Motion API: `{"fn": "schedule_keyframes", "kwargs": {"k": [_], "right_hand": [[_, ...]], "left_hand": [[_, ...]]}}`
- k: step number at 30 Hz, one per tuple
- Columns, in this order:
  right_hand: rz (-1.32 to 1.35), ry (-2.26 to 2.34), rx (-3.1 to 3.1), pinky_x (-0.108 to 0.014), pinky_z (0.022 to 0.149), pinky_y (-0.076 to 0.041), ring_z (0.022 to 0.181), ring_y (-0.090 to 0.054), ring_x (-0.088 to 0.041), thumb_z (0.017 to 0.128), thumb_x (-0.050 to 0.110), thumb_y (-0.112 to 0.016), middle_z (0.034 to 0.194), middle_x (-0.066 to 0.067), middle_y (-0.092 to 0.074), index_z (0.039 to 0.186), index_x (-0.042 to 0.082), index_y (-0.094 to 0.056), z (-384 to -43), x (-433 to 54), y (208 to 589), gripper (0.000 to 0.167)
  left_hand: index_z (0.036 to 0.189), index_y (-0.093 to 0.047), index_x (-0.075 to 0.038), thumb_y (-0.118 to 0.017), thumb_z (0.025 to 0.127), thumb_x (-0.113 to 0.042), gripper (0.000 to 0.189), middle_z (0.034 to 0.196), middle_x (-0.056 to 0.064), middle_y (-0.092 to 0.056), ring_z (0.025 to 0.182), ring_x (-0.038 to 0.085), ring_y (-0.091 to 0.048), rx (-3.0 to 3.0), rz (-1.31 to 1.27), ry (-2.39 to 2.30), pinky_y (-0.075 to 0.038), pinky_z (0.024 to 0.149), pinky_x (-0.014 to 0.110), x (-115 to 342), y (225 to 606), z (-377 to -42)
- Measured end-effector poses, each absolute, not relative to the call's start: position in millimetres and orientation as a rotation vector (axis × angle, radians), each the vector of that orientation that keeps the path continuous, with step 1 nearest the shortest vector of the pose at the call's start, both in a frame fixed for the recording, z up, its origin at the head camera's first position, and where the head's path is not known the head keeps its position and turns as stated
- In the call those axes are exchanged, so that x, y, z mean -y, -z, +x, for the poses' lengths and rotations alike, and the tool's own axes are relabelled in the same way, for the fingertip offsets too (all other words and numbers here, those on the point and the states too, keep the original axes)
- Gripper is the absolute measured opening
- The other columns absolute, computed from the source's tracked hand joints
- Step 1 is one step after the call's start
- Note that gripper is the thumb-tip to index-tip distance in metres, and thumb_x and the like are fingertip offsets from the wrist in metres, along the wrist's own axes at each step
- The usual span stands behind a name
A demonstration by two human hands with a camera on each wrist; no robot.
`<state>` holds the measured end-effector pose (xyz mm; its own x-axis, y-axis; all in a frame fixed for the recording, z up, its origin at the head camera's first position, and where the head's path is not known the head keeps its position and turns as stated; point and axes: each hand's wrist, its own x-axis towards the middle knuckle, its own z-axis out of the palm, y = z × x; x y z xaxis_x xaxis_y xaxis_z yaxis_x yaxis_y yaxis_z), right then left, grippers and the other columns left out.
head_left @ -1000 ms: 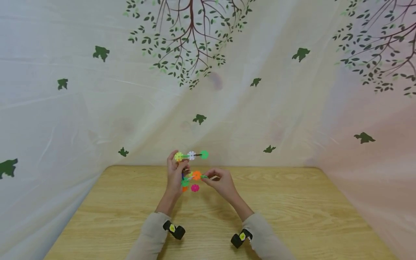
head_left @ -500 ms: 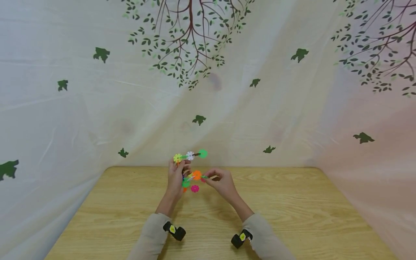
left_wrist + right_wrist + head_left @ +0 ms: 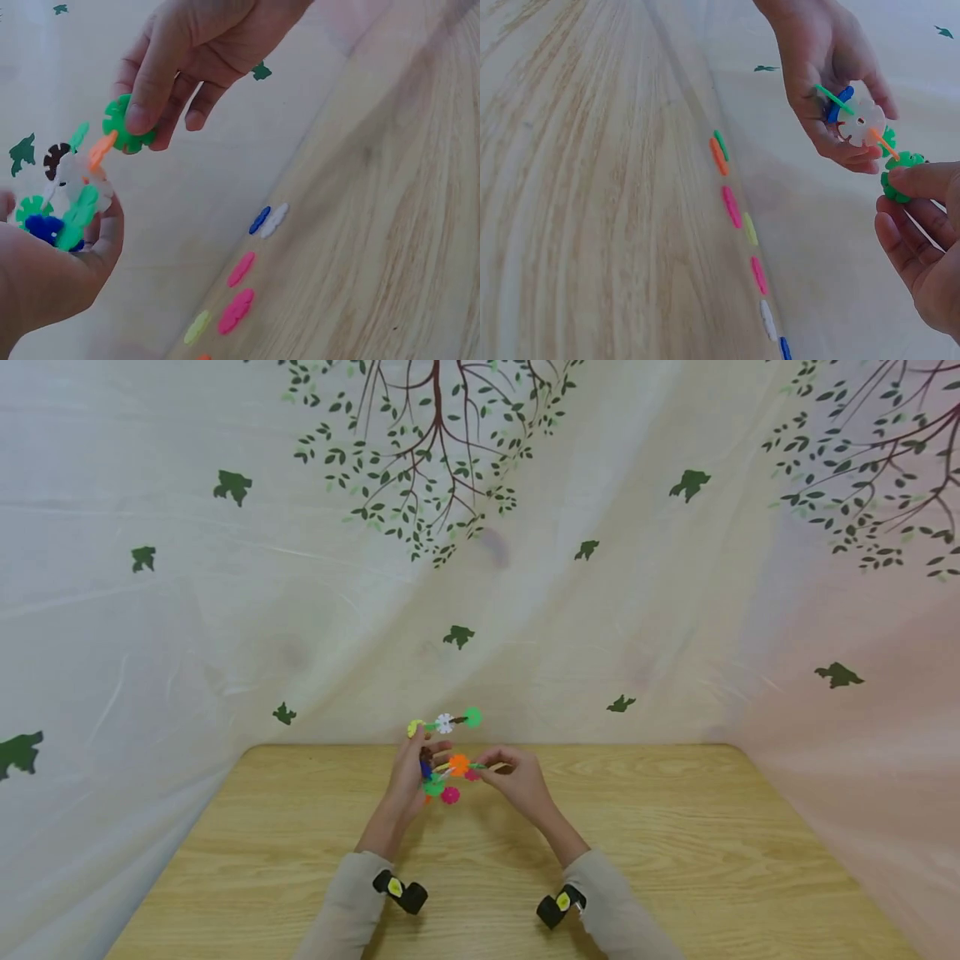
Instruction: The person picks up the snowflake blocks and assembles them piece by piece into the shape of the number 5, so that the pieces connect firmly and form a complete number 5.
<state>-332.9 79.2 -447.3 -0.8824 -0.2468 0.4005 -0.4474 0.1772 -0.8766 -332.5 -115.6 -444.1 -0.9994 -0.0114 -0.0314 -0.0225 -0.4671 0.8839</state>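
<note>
My left hand holds a linked string of plastic snowflake discs in the air, its fingers curled beside a blue disc and a white disc. From the top of that hand a yellow disc, a white disc and a green disc reach rightward. Facing it, my right hand pinches a green disc between thumb and forefinger. This green disc meets the edge of an orange disc, which joins the string. The palm hides part of the string in the head view.
Loose discs lie in a row along the far part of the wooden table: green, orange, pink, yellow, another pink, white and blue. A printed cloth hangs behind the table.
My left hand has turned, so the yellow disc now shows more edge-on and a blue disc shows by the palm. The orange disc and my right hand have shifted slightly right.
</note>
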Motion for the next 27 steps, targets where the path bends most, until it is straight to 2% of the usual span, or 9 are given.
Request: {"fn": "schedule_keyframes", "kwargs": {"k": [2, 3, 5, 8, 10, 14, 18, 24, 27], "right_hand": [[0.667, -1.786, 2.278, -0.02, 0.068, -0.055, 0.08, -0.065, -0.007, 0.088, 0.004, -0.078, 0.092, -0.017, -0.075, 0.091, 0.002, -0.076, -334, -81, 447, 0.004], [0.663, -1.78, 2.282, -0.02, 0.067, -0.055, 0.079, -0.064, -0.007, 0.088, 0.004, -0.078, 0.092, -0.017, -0.075, 0.091, 0.002, -0.076, -335, -82, 447, 0.004], [0.654, -1.77, 2.287, -0.019, 0.067, -0.055, 0.079, -0.063, -0.007, 0.089, 0.003, -0.077, 0.093, -0.017, -0.075, 0.092, 0.001, -0.075, -337, -84, 447, 0.004], [0.664, -1.757, 2.291, -0.018, 0.068, -0.054, 0.079, -0.063, -0.009, 0.089, 0.0, -0.076, 0.093, -0.02, -0.074, 0.092, -0.002, -0.075, -338, -86, 446, 0.005], [0.678, -1.756, 2.297, -0.018, 0.068, -0.053, 0.078, -0.064, -0.012, 0.089, -0.001, -0.076, 0.093, -0.023, -0.074, 0.092, -0.005, -0.074, -337, -87, 443, 0.006], [0.72, -1.759, 2.306, -0.018, 0.068, -0.054, 0.079, -0.064, -0.019, 0.089, -0.002, -0.074, 0.093, -0.025, -0.073, 0.093, -0.008, -0.073, -325, -88, 428, 0.007], [0.754, -1.752, 2.273, -0.019, 0.067, -0.055, 0.078, -0.066, -0.018, 0.089, -0.003, -0.074, 0.092, -0.026, -0.073, 0.092, -0.009, -0.073, -316, -88, 418, 0.007], [0.754, -1.787, 2.248, -0.018, 0.064, -0.054, 0.072, -0.066, -0.012, 0.086, -0.006, -0.075, 0.088, -0.028, -0.074, 0.088, -0.01, -0.074, -317, -88, 419, 0.004], [0.771, -1.787, 2.236, -0.017, 0.064, -0.054, 0.071, -0.067, -0.012, 0.085, -0.007, -0.076, 0.086, -0.028, -0.074, 0.086, -0.012, -0.074, -320, -88, 421, 0.005]], "left_hand": [[0.12, -0.039, -0.013, -0.049, 0.109, -0.023, 0.018, 0.103, 0.006, -0.07, 0.086, 0.014, -0.07, -1.62, 0.005, -2.661, -0.06, 0.077, 0.026, 116, 444, -334], [0.12, -0.038, -0.014, -0.053, 0.106, -0.015, 0.02, 0.105, 0.007, -0.07, 0.089, 0.015, -0.07, -1.622, 0.026, -2.645, -0.06, 0.078, 0.027, 117, 444, -334], [0.122, -0.034, -0.014, -0.059, 0.1, -0.001, 0.035, 0.112, 0.013, -0.07, 0.094, 0.017, -0.071, -1.649, 0.075, -2.598, -0.06, 0.083, 0.03, 118, 444, -335], [0.126, -0.03, -0.014, -0.063, 0.093, 0.009, 0.052, 0.119, 0.018, -0.069, 0.099, 0.019, -0.071, -1.691, 0.112, -2.527, -0.06, 0.088, 0.036, 120, 446, -336], [0.13, -0.027, -0.012, -0.063, 0.093, 0.01, 0.056, 0.119, 0.019, -0.069, 0.1, 0.02, -0.071, -1.717, 0.143, -2.492, -0.06, 0.091, 0.041, 121, 447, -336], [0.131, -0.029, -0.01, -0.063, 0.092, 0.012, 0.056, 0.106, 0.012, -0.073, 0.095, 0.02, -0.073, -1.721, 0.142, -2.501, -0.061, 0.09, 0.043, 121, 448, -336], [0.128, -0.035, -0.013, -0.064, 0.091, 0.014, 0.054, 0.094, 0.005, -0.074, 0.089, 0.019, -0.073, -1.704, 0.08, -2.55, -0.062, 0.086, 0.041, 117, 447, -335], [0.128, -0.039, -0.012, -0.066, 0.09, 0.013, 0.053, 0.094, 0.006, -0.074, 0.086, 0.018, -0.073, -1.746, 0.022, -2.557, -0.063, 0.084, 0.04, 114, 444, -331], [0.13, -0.04, -0.011, -0.068, 0.089, 0.012, 0.054, 0.097, 0.008, -0.074, 0.085, 0.016, -0.073, -1.789, 0.028, -2.54, -0.063, 0.081, 0.035, 112, 442, -330]]}}
